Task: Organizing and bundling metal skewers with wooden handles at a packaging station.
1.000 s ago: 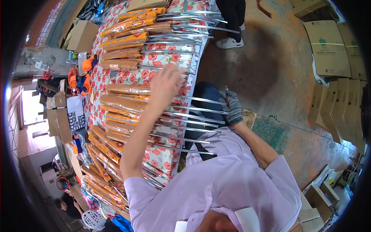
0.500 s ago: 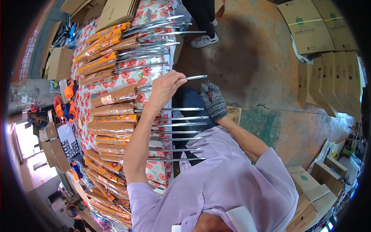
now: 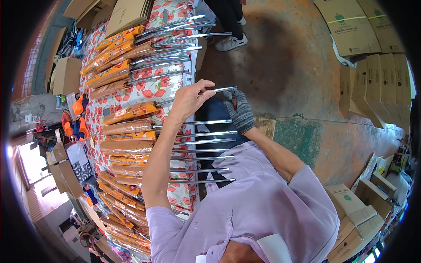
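My bare left hand (image 3: 191,100) pinches a thin shiny metal rod (image 3: 226,89) between thumb and fingers. This rod sticks out past the table edge from a long orange-and-brown package (image 3: 131,111) wrapped in clear plastic. At the rod's free end is my right hand (image 3: 240,113), in a grey knitted glove. Its fingers are curled round a small tool with a reddish handle (image 3: 234,103); the rest of the tool is mostly hidden. Similar packages (image 3: 127,147) lie in a row nearer me, their metal rods (image 3: 206,141) overhanging the edge beside my lap.
More packages (image 3: 109,50) with rods lie farther along the table, which has a red-flowered cover (image 3: 149,90). Loose packages (image 3: 125,210) are heaped at its near end. Cardboard boxes (image 3: 372,87) stand on the right. Another person's shoe (image 3: 231,43) shows at the far side.
The held package has turned, showing its orange side instead of brown. My right hand has come up to the rod's end with the tool. My left fingers have lifted and loosened slightly.
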A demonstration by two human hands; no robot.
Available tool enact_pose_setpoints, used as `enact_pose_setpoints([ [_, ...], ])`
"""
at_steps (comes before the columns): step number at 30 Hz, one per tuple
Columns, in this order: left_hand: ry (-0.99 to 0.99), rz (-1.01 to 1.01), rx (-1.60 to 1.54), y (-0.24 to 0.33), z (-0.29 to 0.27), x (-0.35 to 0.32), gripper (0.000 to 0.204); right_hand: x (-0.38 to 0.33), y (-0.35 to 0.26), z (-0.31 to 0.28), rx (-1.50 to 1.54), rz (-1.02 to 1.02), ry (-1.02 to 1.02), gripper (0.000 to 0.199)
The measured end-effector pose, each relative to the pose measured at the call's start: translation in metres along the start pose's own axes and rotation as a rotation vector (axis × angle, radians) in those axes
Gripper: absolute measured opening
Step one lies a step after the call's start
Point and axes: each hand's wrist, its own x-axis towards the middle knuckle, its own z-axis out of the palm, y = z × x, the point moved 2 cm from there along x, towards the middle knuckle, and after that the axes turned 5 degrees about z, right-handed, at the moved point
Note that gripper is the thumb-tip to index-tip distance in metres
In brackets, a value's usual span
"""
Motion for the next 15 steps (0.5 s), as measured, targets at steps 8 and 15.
enact_pose_setpoints([
  [8,0.020,0.101,-0.021,-0.0066,0.0002,-0.0038,0.018,-0.0015,0.0053,0.0081,0.058,-0.040,-0.011,0.050],
  [15,-0.056,0.061,0.035,-0.0104,-0.0022,-0.0017,0.019,0.0002,-0.0023,0.0074,0.113,-0.029,0.058,0.051],
])
